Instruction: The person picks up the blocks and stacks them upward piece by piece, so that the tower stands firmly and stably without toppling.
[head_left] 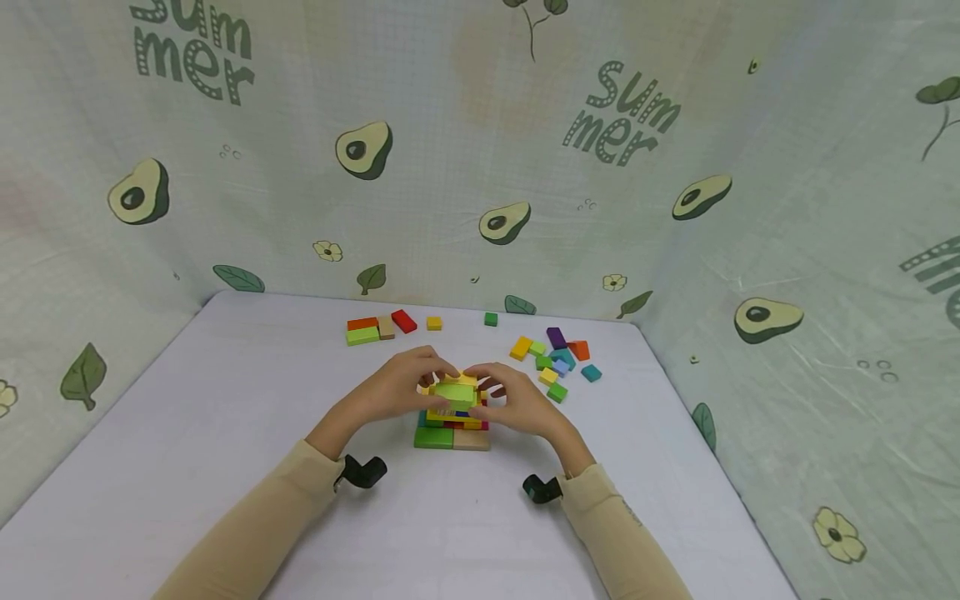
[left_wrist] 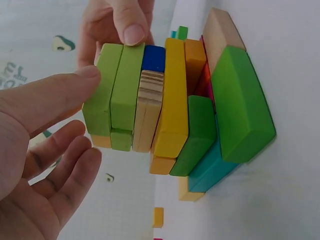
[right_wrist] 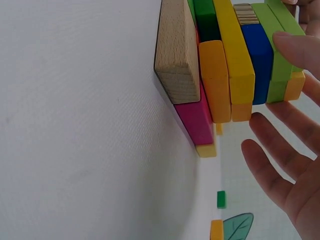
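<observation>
A layered stack of colored wooden blocks stands on the table, with a green block [head_left: 433, 437] and a plain wood block [head_left: 471, 439] at its front base. Higher up come a long yellow block [left_wrist: 173, 100], a blue block [right_wrist: 257, 62] and, at the top, two light green blocks, one over the other. My left hand [head_left: 393, 383] holds the upper light green block [left_wrist: 102, 95], thumb at its front and fingers around the far side. From the other end, my right hand [head_left: 525, 404] grips the light green blocks, its thumb on their front edge. The index fingers are partly hidden behind the stack.
Behind the stack to the left lie a light green block [head_left: 363, 335], a red block [head_left: 404, 321] and others. Several loose blocks spread to the right, among them a purple block [head_left: 556, 337] and a teal block [head_left: 591, 372]. A patterned cloth [head_left: 435, 250] hangs behind the table.
</observation>
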